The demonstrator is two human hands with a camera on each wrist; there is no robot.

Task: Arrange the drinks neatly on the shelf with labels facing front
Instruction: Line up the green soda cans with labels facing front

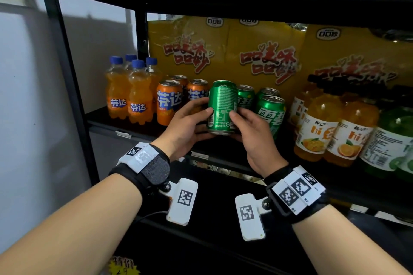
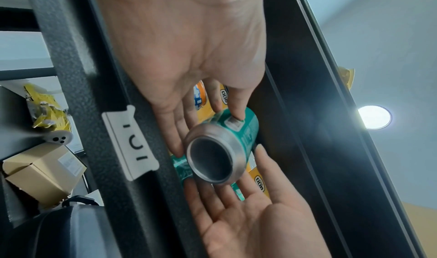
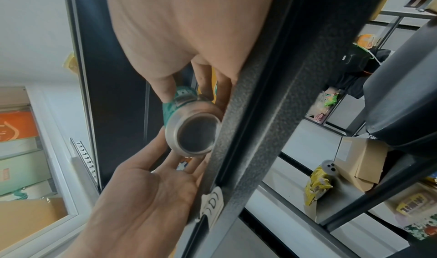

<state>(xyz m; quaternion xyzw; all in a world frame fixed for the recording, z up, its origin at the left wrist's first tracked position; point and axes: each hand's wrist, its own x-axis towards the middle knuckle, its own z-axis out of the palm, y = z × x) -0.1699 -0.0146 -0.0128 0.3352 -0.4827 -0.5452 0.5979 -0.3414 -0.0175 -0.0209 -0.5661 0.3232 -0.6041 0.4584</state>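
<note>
- Far left of head view: four orange soda bottles (image 1: 127, 94), blue caps, upright on the shelf (image 1: 107, 121), labels fwd.
- Next right: orange cans (image 1: 169, 101), 3 visible, front one w/ label fwd.
- Left hand (image 1: 186, 127), centre frame: fingers wrapped on left side of green can (image 1: 222, 107), thumb tip on its front face.
- Green can held upright, raised just above shelf front edge, centre frame; fine-print/barcode side faces camera, not the main label. Left wrist view shows its bare metal base (image 2: 211, 160) clear of any surface.
- Right hand (image 1: 257, 138): thumb on can front, fingers round right side and back; grasping it w/ left.
- Right of can: three more green cans (image 1: 269, 113) on shelf, front one label fwd.
- Right edge: juice bottles (image 1: 330, 127), orange, upright; a green bottle (image 1: 390, 140) beyond.
- Behind the row: yellow cartons (image 1: 257, 51) along shelf back.
</note>
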